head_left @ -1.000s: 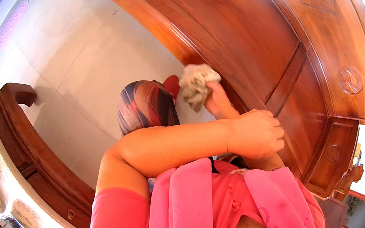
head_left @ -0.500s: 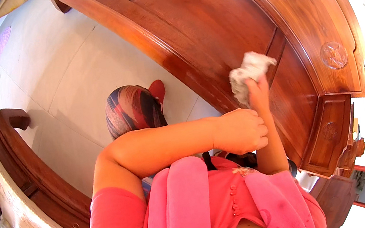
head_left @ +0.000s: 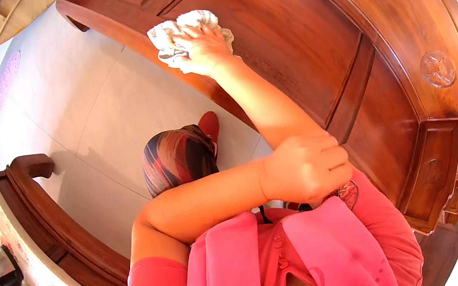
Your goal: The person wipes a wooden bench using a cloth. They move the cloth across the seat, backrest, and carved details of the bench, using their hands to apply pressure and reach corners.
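Observation:
My right hand (head_left: 204, 48) presses a crumpled white cloth (head_left: 158, 34) onto the front rail of a polished reddish-brown wooden bench (head_left: 276, 22), near its far left part. The fingers lie bent over the cloth, and its folds stick out around them. Crossing in front of my body, my left forearm ends at my left hand (head_left: 308, 167), closed in a fist beside my right elbow. Whatever the left fingers may hold is hidden.
The bench has a carved backrest (head_left: 438, 69) and a wooden end (head_left: 431, 171). At left stands a low wooden table (head_left: 75, 269) with a curled foot and a pale top. My knee (head_left: 177, 157) and red shoe (head_left: 210, 128) are over the tiled floor (head_left: 101, 127).
My right hand has swept the cloth from the right part of the bench across to its far left front edge. The left hand stays closed near the right arm.

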Demonstrator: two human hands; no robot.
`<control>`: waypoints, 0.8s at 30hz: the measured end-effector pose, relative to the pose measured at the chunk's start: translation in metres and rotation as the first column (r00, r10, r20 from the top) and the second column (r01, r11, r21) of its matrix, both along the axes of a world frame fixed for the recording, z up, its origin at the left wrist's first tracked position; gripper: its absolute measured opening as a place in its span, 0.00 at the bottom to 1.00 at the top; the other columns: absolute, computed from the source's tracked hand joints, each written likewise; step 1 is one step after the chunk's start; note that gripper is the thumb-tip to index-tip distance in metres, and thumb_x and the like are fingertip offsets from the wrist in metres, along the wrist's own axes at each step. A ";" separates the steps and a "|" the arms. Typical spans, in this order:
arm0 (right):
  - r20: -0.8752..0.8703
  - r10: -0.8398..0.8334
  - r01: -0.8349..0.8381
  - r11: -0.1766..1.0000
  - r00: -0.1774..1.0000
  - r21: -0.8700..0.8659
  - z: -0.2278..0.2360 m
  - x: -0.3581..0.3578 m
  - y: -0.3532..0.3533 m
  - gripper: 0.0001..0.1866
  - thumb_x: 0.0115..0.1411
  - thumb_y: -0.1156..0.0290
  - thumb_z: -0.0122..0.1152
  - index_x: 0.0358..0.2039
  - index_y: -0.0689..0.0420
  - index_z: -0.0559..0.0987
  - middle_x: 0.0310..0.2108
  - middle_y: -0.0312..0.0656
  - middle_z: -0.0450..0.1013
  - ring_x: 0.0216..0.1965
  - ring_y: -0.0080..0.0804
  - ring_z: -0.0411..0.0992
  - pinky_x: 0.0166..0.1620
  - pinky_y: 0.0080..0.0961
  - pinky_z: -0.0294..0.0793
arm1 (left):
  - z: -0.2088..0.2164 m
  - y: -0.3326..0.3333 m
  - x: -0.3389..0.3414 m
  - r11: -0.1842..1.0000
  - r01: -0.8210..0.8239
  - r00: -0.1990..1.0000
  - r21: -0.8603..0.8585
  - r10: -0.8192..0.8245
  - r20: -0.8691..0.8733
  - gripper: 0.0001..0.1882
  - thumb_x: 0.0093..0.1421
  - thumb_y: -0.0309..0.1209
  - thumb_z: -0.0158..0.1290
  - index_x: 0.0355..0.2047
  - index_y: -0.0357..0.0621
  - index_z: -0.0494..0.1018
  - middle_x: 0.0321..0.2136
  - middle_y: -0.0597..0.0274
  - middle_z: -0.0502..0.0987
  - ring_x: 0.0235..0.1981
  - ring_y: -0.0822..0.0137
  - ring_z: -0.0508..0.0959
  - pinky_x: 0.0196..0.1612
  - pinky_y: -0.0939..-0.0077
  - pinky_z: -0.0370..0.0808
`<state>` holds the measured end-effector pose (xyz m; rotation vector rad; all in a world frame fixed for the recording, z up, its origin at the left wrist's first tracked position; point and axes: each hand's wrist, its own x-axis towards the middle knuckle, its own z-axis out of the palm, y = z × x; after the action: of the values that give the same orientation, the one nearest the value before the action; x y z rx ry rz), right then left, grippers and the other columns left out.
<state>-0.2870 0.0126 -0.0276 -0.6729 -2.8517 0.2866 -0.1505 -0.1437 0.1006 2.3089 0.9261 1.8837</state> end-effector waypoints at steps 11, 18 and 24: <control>-0.067 -0.018 0.018 1.000 0.998 -0.008 -0.007 0.200 -0.008 0.28 0.54 0.58 0.60 0.58 0.40 0.79 0.69 0.38 0.64 0.70 0.57 0.57 0.69 0.55 0.56 | -0.029 0.014 0.028 0.996 0.086 0.974 -0.007 -0.085 -0.208 0.09 0.43 0.30 0.58 0.23 0.48 0.69 0.22 0.63 0.69 0.25 0.58 0.75 0.28 0.65 0.73; 0.058 -0.430 0.432 0.901 0.901 -0.042 0.008 0.401 -0.039 0.29 0.58 0.60 0.57 0.62 0.42 0.74 0.70 0.38 0.61 0.69 0.61 0.57 0.69 0.52 0.58 | -0.098 0.012 0.046 0.901 0.047 0.886 -0.431 -0.237 -0.399 0.06 0.51 0.27 0.56 0.31 0.50 0.77 0.29 0.59 0.78 0.34 0.54 0.80 0.39 0.57 0.76; 0.043 -0.667 0.668 0.744 0.744 -0.012 -0.010 0.494 -0.039 0.28 0.60 0.58 0.55 0.62 0.43 0.74 0.70 0.39 0.62 0.67 0.62 0.60 0.68 0.52 0.60 | -0.184 -0.029 0.096 0.285 -0.335 0.636 -0.898 -0.636 -0.438 0.14 0.60 0.31 0.49 0.42 0.46 0.81 0.42 0.46 0.81 0.46 0.44 0.80 0.51 0.52 0.76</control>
<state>0.2072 -0.0265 -0.0374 -1.6492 -2.4121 0.1875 -0.0544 -0.1729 -0.0832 1.9955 1.2278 -0.1683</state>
